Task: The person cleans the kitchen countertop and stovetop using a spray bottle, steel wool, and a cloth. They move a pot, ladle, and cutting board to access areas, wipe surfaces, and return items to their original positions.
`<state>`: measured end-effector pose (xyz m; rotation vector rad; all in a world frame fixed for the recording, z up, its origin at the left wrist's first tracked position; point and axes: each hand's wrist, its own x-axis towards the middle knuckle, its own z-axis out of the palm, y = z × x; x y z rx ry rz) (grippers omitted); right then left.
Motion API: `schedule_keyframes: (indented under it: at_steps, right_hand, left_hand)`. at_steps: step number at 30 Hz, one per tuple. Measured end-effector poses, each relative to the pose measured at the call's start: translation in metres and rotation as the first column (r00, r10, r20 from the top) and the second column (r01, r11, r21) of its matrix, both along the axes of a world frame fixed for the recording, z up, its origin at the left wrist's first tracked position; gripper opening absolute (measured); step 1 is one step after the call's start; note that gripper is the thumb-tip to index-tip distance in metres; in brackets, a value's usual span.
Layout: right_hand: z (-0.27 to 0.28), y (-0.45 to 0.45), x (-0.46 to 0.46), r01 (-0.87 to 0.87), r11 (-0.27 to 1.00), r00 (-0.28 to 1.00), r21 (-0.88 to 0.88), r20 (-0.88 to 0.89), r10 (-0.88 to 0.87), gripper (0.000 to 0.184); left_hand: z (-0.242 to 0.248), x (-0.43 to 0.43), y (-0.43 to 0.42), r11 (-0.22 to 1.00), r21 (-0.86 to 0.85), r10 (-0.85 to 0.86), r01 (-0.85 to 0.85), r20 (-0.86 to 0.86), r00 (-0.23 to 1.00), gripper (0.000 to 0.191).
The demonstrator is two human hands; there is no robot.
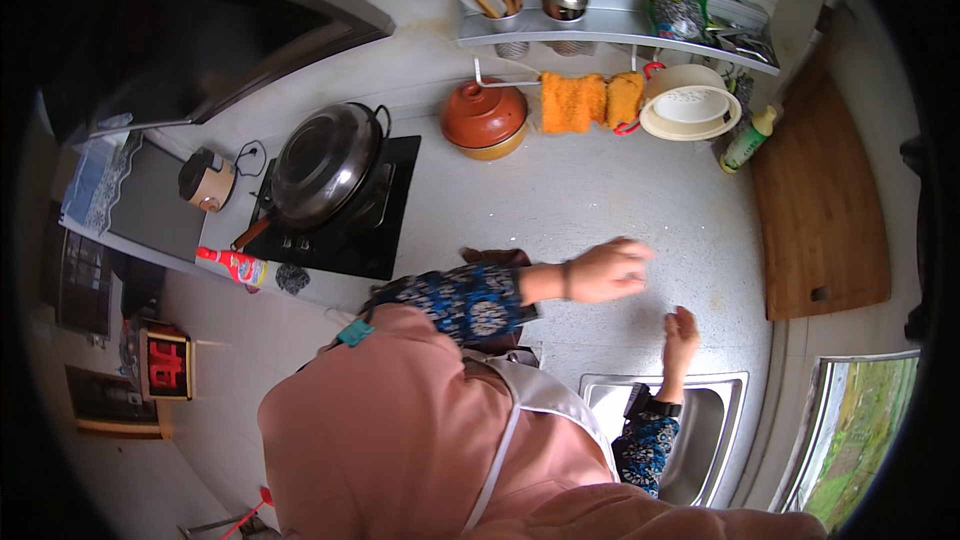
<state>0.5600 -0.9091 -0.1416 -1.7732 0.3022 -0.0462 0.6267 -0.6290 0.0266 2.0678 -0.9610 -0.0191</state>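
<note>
My left hand [609,270] hovers over the grey countertop [570,202], its fingers loosely curled and blurred, with nothing visible in them. A dark band circles that wrist. Nearer the sink, my right hand [681,341] is raised above the counter with slightly bent fingers and no visible object. The right wrist wears a black watch [654,403], and the forearm passes over the stainless steel sink [709,427]. Both arms have blue and black patterned sleeves. A dark brown item [499,258] lies partly hidden behind my left forearm.
At left, a lidded wok [326,165] sits on the black gas hob [401,195]. An orange-brown lidded pot [486,116], orange cloths [574,101], a cream colander [690,105] and a green bottle [748,140] line the back. A wooden cutting board [821,217] leans right.
</note>
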Motion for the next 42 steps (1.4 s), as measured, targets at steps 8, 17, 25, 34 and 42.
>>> schedule_keyframes:
  at_steps: [8, 17, 25, 34, 42]
  right_hand:
    - [0.081, 0.160, -0.015, -0.545, 0.832, 0.838, -0.105, -0.103, 0.536, 0.049]
    - [0.094, 0.309, -0.058, -0.505, 0.478, 0.793, -0.719, -0.170, 0.585, 0.099]
    - [0.060, 0.355, -0.033, -0.318, 0.757, 0.909, -0.571, 0.043, 0.414, 0.070]
    - [0.144, 0.366, -0.052, -0.332, 0.497, 0.875, 0.802, 0.066, 0.479, 0.052]
    - [0.190, 0.422, -0.013, -0.284, 0.461, 0.941, 0.841, 0.151, 0.303, 0.059]
  left_hand:
    - [-0.060, -0.143, 0.206, 0.774, 0.412, 0.563, -0.481, -0.100, 0.820, 0.038]
    - [-0.104, -0.218, 0.298, 0.723, 0.461, 0.621, -0.515, -0.105, 0.777, 0.071]
    - [-0.114, -0.284, 0.401, 0.680, 0.483, 0.684, -0.551, -0.150, 0.714, 0.063]
    - [-0.104, -0.282, 0.428, 0.788, 0.101, 0.442, -0.607, -0.779, 0.444, 0.063]
    - [-0.038, -0.175, 0.315, 0.827, -0.363, 0.080, -0.429, -0.679, 0.730, 0.089]
